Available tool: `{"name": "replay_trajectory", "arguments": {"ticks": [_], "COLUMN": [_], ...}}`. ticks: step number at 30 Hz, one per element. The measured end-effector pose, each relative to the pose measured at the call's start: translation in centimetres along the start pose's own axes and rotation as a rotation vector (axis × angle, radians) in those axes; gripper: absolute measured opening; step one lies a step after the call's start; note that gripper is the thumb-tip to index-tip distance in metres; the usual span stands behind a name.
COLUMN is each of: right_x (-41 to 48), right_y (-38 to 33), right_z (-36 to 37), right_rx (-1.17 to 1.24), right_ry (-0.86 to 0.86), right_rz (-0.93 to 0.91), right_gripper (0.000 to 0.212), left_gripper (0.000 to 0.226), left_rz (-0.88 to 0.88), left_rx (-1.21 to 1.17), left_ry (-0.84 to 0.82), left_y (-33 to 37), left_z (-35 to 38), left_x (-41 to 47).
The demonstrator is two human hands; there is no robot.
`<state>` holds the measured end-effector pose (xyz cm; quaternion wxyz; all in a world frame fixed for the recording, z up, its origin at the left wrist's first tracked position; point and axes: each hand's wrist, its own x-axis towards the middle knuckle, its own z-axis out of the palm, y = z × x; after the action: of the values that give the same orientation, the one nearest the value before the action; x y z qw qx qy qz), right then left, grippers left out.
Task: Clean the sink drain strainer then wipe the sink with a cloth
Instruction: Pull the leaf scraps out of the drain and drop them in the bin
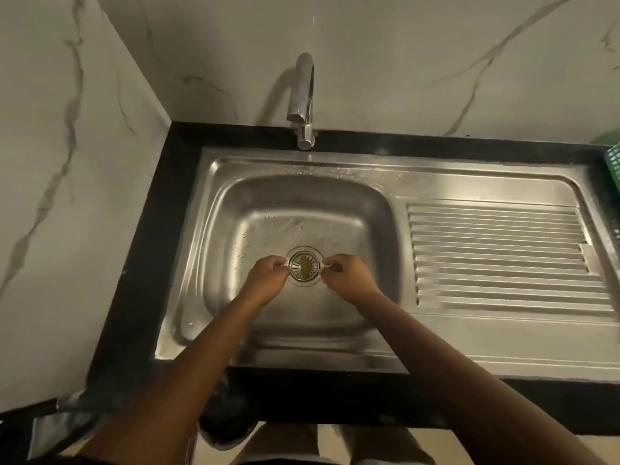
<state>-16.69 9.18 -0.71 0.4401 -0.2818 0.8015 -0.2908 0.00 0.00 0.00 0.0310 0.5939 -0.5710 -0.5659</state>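
Strainer (304,267) at frame centre pinched at its rim by left hand (266,280) and right hand (345,280); debris uncleared, sink (221,229) unwiped

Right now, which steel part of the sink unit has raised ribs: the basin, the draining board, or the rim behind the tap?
The draining board, right of the basin: it alone carries parallel ridges; the others are smooth.

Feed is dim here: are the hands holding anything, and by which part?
Left hand and right hand pinch opposite edges of the drain strainer, which sits in the sink.
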Motion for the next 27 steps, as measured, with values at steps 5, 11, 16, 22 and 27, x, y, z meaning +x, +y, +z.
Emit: {"name": "replay_trajectory", "arguments": {"ticks": [5,11,16,22,27], "right_x": [4.1,7.8,9.5,10.4,11.0], "right_y": [0.3,1.4,2.3,2.5,2.7], "right_z": [2.6,4.0,4.8,5.5,5.8], "right_rx": [-0.046,-0.111,-0.175,-0.157,-0.115], "right_ry": [0.045,0.085,0.023,0.027,0.054], "right_rz": [0.146,0.196,0.211,0.259,0.273], "right_gripper": [0.029,0.026,0.016,0.009,0.024], "left_gripper": [0.029,0.019,0.020,0.025,0.030], "left_rz": [-0.103,-0.203,-0.282,-0.301,-0.310], "left_rx": [0.005,-0.037,-0.101,-0.135,-0.208], "left_ry": [-0.034,-0.020,-0.003,0.024,0.025], "left_y": [-0.8,-1.4,-1.7,-1.1,-1.7], "left_z": [1.8,3.3,3.9,3.7,3.3], "left_x": [3.5,6.1,7.5,7.3,7.5]}}
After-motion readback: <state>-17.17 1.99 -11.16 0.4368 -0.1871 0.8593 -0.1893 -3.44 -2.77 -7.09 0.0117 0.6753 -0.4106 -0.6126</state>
